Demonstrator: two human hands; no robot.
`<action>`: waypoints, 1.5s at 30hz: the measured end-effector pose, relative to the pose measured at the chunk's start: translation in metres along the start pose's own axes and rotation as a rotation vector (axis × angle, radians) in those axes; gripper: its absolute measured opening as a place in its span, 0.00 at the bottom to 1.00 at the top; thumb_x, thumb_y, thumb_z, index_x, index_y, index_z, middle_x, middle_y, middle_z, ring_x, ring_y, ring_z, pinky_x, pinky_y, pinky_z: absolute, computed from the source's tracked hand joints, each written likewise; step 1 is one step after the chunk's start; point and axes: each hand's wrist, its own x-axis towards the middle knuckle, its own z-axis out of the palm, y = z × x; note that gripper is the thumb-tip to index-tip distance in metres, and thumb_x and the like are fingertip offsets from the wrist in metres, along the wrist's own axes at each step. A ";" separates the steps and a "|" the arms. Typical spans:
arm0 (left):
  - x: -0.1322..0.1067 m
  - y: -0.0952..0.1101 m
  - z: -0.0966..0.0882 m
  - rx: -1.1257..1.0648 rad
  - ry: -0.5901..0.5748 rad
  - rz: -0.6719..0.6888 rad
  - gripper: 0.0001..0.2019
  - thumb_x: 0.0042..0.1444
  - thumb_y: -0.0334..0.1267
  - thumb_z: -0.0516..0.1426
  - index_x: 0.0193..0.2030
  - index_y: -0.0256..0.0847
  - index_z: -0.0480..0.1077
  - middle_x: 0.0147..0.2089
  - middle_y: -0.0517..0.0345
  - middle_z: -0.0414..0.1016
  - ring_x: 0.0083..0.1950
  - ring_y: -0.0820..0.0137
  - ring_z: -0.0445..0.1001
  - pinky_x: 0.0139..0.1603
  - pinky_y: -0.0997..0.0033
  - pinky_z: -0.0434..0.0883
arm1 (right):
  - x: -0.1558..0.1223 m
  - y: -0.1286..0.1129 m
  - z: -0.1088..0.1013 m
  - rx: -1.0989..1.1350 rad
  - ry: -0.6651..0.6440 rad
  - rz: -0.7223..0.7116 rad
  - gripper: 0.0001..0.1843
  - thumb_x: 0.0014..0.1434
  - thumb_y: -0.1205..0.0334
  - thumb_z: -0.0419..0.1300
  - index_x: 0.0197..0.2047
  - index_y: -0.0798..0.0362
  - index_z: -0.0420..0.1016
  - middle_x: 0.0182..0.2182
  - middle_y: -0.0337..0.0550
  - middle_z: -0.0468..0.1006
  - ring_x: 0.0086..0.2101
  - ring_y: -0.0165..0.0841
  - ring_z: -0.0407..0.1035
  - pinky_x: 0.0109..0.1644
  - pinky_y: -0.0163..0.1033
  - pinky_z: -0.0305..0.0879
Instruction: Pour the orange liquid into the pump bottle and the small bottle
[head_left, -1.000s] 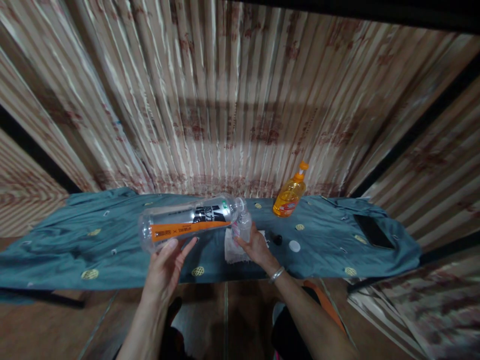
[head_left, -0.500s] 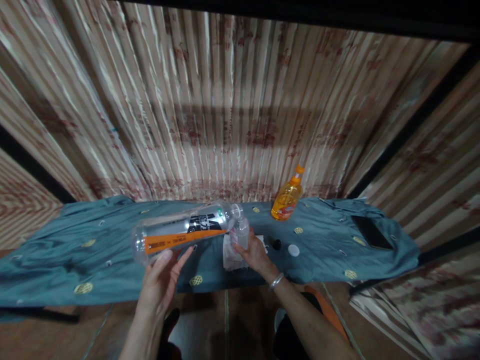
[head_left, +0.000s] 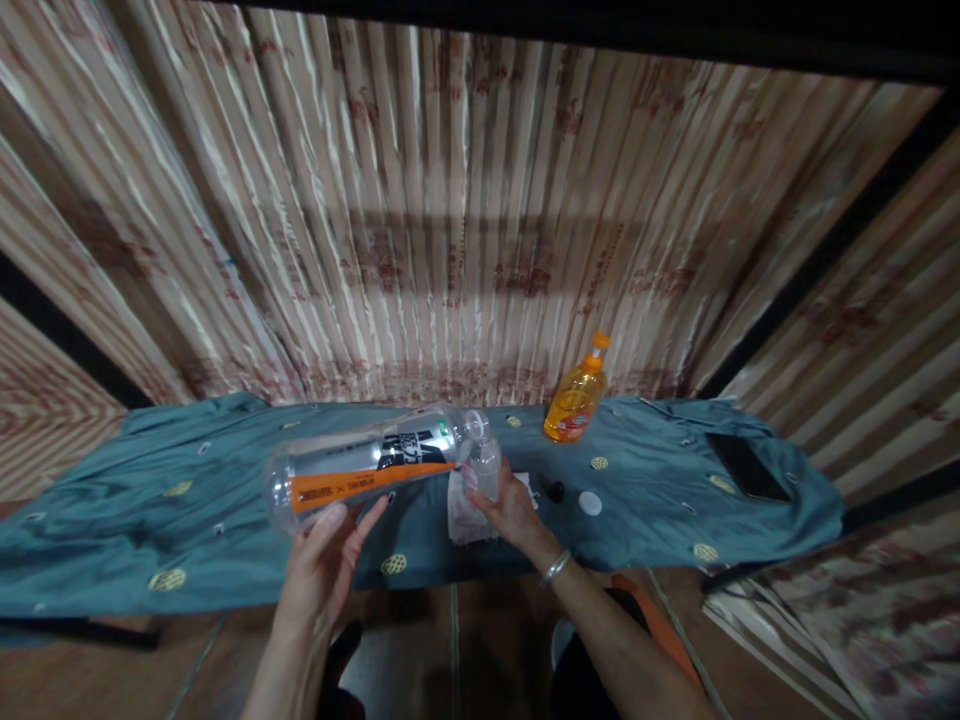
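Observation:
A large clear plastic bottle (head_left: 360,465) with a silver, black and orange label lies tilted almost level in my left hand (head_left: 321,560), which grips it from below near its base. Its neck points right and meets the mouth of a smaller clear plastic bottle (head_left: 484,470). My right hand (head_left: 514,515), with a silver bracelet at the wrist, is closed around that small bottle. Whether liquid passes between the mouths I cannot make out. Under the small bottle lies a whitish cloth (head_left: 465,520), partly covered by it and my hand.
An orange dish soap bottle (head_left: 574,405) with a pump stands at the back. Right of my right hand are a black cap (head_left: 555,491) and a white round lid (head_left: 590,503). A dark phone (head_left: 748,467) lies at the right end of the teal tablecloth (head_left: 232,540). Curtains hang behind.
Hardly anything differs. The view has shifted very slightly, and both hands keep the two bottles mouth to mouth.

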 end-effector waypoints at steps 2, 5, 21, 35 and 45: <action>0.000 0.000 -0.001 0.005 0.003 -0.005 0.18 0.26 0.38 0.74 0.28 0.41 0.76 0.32 0.62 0.80 0.38 0.68 0.78 0.45 0.60 0.80 | 0.000 0.000 0.000 -0.008 -0.010 0.010 0.26 0.54 0.57 0.61 0.55 0.55 0.64 0.43 0.51 0.79 0.44 0.44 0.76 0.48 0.46 0.71; 0.000 0.000 -0.001 0.002 0.001 -0.006 0.18 0.26 0.38 0.74 0.27 0.41 0.76 0.32 0.63 0.80 0.39 0.67 0.78 0.46 0.59 0.80 | -0.001 0.000 -0.001 -0.006 -0.027 0.021 0.27 0.54 0.57 0.61 0.56 0.54 0.63 0.45 0.51 0.79 0.44 0.43 0.75 0.49 0.46 0.71; -0.002 -0.002 0.000 -0.024 0.052 -0.008 0.20 0.22 0.37 0.75 0.27 0.39 0.77 0.29 0.61 0.79 0.37 0.67 0.76 0.44 0.51 0.80 | -0.002 0.004 0.001 -0.046 -0.008 0.038 0.29 0.54 0.55 0.62 0.56 0.55 0.63 0.43 0.51 0.81 0.43 0.44 0.76 0.47 0.44 0.71; -0.003 -0.004 0.000 0.012 0.020 0.027 0.17 0.30 0.38 0.73 0.29 0.43 0.75 0.31 0.62 0.79 0.41 0.62 0.78 0.46 0.49 0.79 | -0.001 0.009 0.000 -0.078 -0.042 0.035 0.31 0.55 0.50 0.60 0.56 0.60 0.62 0.42 0.55 0.80 0.43 0.45 0.76 0.47 0.46 0.72; -0.002 -0.006 0.000 0.019 0.014 0.024 0.19 0.34 0.37 0.71 0.36 0.43 0.75 0.35 0.59 0.80 0.42 0.60 0.79 0.47 0.53 0.78 | -0.001 0.007 0.000 -0.053 -0.040 0.035 0.30 0.55 0.53 0.61 0.57 0.58 0.62 0.43 0.54 0.80 0.42 0.45 0.76 0.46 0.45 0.72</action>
